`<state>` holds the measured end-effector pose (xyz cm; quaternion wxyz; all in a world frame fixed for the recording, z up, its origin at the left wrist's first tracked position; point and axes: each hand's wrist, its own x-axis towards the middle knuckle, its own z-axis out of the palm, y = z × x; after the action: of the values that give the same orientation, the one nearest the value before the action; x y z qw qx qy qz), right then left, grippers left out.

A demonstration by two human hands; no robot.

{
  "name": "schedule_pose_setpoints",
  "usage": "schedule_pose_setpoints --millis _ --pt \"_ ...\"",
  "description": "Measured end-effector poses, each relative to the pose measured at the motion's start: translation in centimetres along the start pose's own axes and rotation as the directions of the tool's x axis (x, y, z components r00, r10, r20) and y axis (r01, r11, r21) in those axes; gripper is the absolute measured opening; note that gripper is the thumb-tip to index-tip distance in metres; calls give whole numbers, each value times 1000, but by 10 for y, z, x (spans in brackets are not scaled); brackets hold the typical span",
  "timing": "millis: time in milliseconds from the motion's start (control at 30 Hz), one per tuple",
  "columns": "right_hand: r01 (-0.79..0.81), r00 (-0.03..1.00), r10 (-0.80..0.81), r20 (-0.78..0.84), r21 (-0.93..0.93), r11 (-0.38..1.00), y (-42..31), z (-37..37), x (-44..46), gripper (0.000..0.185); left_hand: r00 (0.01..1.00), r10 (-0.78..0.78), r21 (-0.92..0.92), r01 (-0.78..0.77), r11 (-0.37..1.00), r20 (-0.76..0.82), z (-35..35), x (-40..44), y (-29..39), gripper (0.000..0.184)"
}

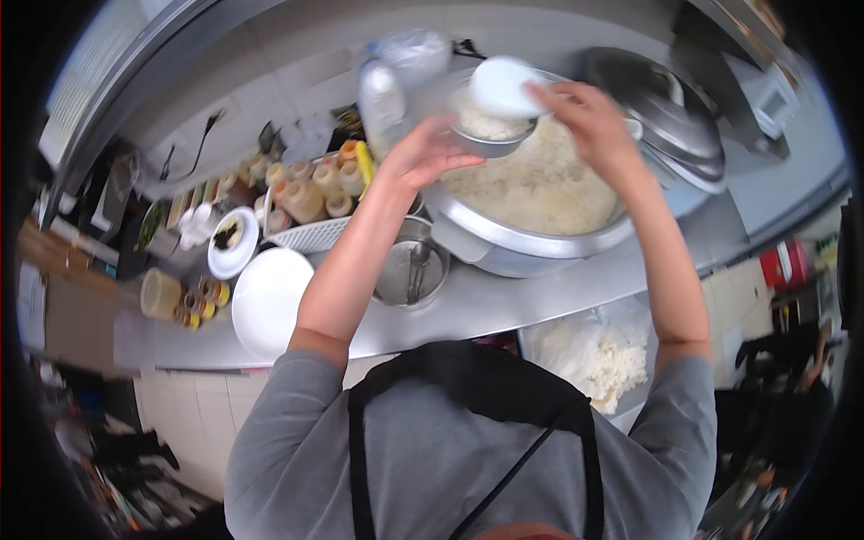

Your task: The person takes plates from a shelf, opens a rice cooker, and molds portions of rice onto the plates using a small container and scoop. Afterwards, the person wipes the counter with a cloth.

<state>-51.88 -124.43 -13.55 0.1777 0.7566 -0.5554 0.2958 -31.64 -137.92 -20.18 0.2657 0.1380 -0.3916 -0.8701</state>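
My left hand (425,151) is closed on the side of a small metal bowl (493,148) with white rice in it. My right hand (589,121) grips a rounded white rice paddle (504,87), blurred by motion, right above that bowl; its handle is hidden in my fingers. Both hands are over a large metal pot (531,241), wide and full of cooked rice (540,193). A metal container (405,286) with utensils inside stands beside the pot, below my left forearm.
White plates (270,301), sauce bottles (306,202) and small jars (200,301) line the counter's left. A large metal lid (661,108) lies right of the pot. Below the counter edge, a plastic bag (576,346) holds more rice. Another person (783,396) is at far right.
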Motion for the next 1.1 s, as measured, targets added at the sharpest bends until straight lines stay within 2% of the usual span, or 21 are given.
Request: schedule_pose_setpoints --millis 67,100,133,167,233,267,333,467,500,533,567,633,700,767,833,933,967,1033,1100 --pt "-129 985 150 -90 201 971 -1 -15 4 46 996 85 -1 -85 996 -4 -4 -16 6 44" --pt "-174 968 221 -123 308 935 12 -10 2 40 990 129 -9 -130 992 -63 -9 -30 10 44" --pt "-206 964 249 -96 324 923 20 -10 0 38 984 152 -7 -153 988 -98 -13 -45 14 44" --pt "-317 945 328 5 271 909 28 -11 -4 37 975 176 -3 -178 984 -133 -21 -61 18 44" --pt "-379 921 390 -12 206 902 54 0 -16 33 944 236 -5 -244 970 -229 -49 -100 23 47" --pt "-462 885 466 15 160 872 58 1 -22 33 918 286 1 -297 955 -274 -67 -125 23 48" --pt "-550 831 555 36 204 810 73 7 -34 34 854 320 -27 -362 932 -409 -94 -177 20 49" --pt "-579 809 585 59 250 776 50 6 -35 36 617 299 19 -418 908 -728 -154 -279 -6 38" --pt "-501 845 535 -3 349 792 34 9 -31 37 608 302 22 -424 905 -734 -169 -300 -14 38" --pt "-412 870 487 -70 440 798 14 13 -26 39 532 257 34 -393 919 -807 -186 -321 -24 37" --pt "-407 875 481 -63 444 798 -14 18 -20 39 447 209 39 -358 933 -870 -202 -340 -34 36" --pt "-350 923 384 26 473 809 -85 30 -6 41 438 155 11 -313 950 -886 -238 -371 -53 36" --pt "-375 926 325 191 559 740 -153 57 3 40 450 109 -22 -275 961 -886 -257 -388 -59 37" --pt "-387 919 225 323 634 670 -213 99 7 39 521 81 -30 -201 979 -850 -276 -394 -61 36" --pt "-263 949 75 308 633 728 -259 156 4 38 533 46 -52 -168 984 -845 -292 -395 -58 34" --pt "-337 916 69 394 669 662 -312 234 -8 35 677 33 41 -5 999 -735 -303 -399 -41 31" --pt "-381 896 87 435 657 650 -322 255 -14 34 687 8 28 18 999 -726 -303 -401 -36 31" --pt "-430 881 142 451 640 637 -337 288 -28 32 668 -14 203 246 948 -744 -303 -403 -28 40" --pt "-463 871 189 454 630 623 -349 312 -39 31 666 -8 262 305 916 -746 -302 -407 -15 47"
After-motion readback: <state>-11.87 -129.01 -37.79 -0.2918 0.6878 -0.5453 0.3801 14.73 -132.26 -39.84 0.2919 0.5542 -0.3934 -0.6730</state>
